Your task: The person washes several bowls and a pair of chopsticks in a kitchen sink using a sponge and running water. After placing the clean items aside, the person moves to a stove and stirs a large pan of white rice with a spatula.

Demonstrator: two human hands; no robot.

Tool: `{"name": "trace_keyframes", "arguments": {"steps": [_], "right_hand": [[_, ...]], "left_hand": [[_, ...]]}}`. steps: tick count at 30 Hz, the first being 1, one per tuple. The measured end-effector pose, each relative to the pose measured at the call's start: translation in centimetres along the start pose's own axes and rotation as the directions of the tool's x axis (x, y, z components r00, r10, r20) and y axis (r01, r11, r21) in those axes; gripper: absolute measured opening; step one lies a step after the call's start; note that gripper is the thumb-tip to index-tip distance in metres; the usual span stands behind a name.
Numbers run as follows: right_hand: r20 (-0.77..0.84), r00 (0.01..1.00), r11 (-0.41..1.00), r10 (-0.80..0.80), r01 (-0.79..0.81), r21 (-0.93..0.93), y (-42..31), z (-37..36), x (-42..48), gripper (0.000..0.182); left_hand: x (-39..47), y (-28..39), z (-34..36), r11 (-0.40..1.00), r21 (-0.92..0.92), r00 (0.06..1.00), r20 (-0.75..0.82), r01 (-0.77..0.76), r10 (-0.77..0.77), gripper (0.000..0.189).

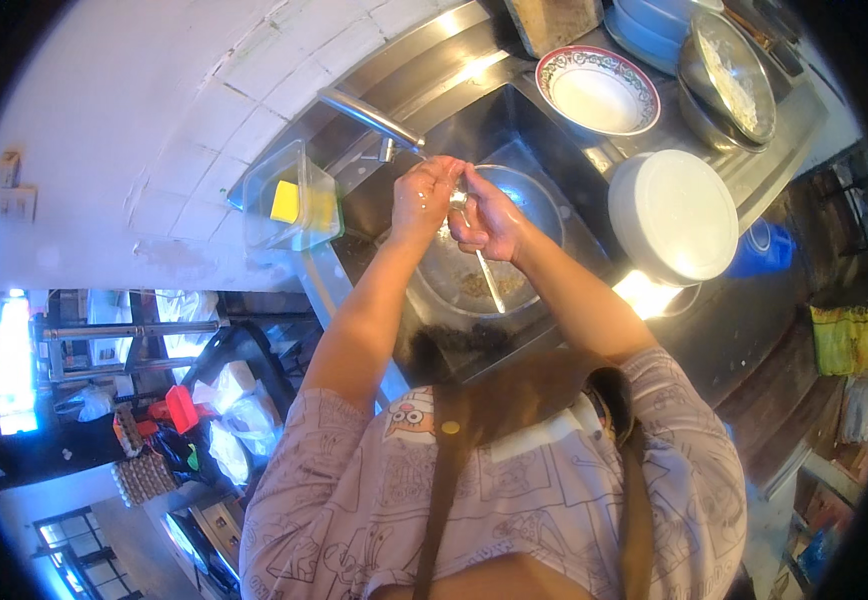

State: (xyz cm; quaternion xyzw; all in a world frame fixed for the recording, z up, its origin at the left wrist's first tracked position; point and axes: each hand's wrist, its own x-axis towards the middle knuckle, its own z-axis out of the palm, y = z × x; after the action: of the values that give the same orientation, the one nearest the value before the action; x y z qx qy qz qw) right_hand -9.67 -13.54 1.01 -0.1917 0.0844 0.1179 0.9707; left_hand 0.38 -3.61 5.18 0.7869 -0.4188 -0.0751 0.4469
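Note:
Both my hands meet under the metal faucet (374, 118), above the sink. A metal spoon (489, 281) is between them, its handle pointing down towards me. My right hand (494, 219) is closed around the upper part of the spoon. Wet and curled, my left hand (426, 193) touches the spoon's bowl end with its fingertips; how firmly it grips is hidden. Below the hands a large round metal basin (434, 277) lies in the sink (584, 180), with brownish bits at its bottom.
A clear plastic container (261, 225) with a yellow sponge (285, 202) stands left of the sink. On the right are a red-rimmed bowl (599, 122), a stack of white round lids or plates (678, 217), metal bowls (730, 82) and blue plastic containers (651, 26).

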Motion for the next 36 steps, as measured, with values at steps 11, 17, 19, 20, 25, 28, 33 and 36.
{"name": "trace_keyframes", "arguments": {"steps": [11, 17, 19, 20, 25, 28, 33, 36], "right_hand": [[-0.027, 0.998, 0.998, -0.05, 0.051, 0.031, -0.7, -1.3, -0.6, 0.053], [-0.32, 0.931, 0.982, -0.176, 0.145, -0.12, 1.8, -1.5, -0.8, 0.019], [-0.281, 0.937, 0.977, -0.21, 0.189, -0.098, 3.0, -1.8, -0.2, 0.011], [-0.24, 0.948, 0.977, -0.211, 0.202, -0.063, 3.2, -1.9, 0.3, 0.009], [-0.171, 0.946, 0.956, -0.275, 0.25, -0.156, 1.9, -0.7, 1.0, 0.013], [-0.233, 0.939, 0.928, -0.253, 0.168, -0.333, 1.8, -1.9, 1.4, 0.024], [-0.427, 0.783, 0.693, -0.452, 0.007, -0.721, 2.9, -1.0, 1.9, 0.052], [-0.205, 0.758, 0.412, -0.62, 0.091, -0.907, 4.4, -3.6, 3.5, 0.063]], "left_hand": [[1.8, 1.1, 0.0, 0.993, 0.121, 0.988, 0.151, -0.013, -0.006, 0.031], [2.9, 4.5, 0.1, 0.585, -0.652, 0.861, 0.233, 0.483, -0.452, 0.036], [3.3, 5.0, -0.2, 0.361, -0.725, 0.757, 0.333, 0.587, -0.562, 0.039], [3.3, 5.5, 0.2, 0.312, -0.761, 0.763, 0.346, 0.568, -0.546, 0.047], [2.7, 4.2, 0.8, 0.297, -0.781, 0.793, 0.377, 0.55, -0.478, 0.052], [2.3, 3.3, 0.0, 0.27, -0.731, 0.773, 0.544, 0.627, -0.325, 0.051], [1.7, -1.4, -1.4, 0.654, -0.563, 0.858, 0.246, 0.506, -0.451, 0.032], [1.9, -7.3, -3.3, 0.476, -0.653, 0.707, 0.132, 0.589, -0.695, 0.024]]}}
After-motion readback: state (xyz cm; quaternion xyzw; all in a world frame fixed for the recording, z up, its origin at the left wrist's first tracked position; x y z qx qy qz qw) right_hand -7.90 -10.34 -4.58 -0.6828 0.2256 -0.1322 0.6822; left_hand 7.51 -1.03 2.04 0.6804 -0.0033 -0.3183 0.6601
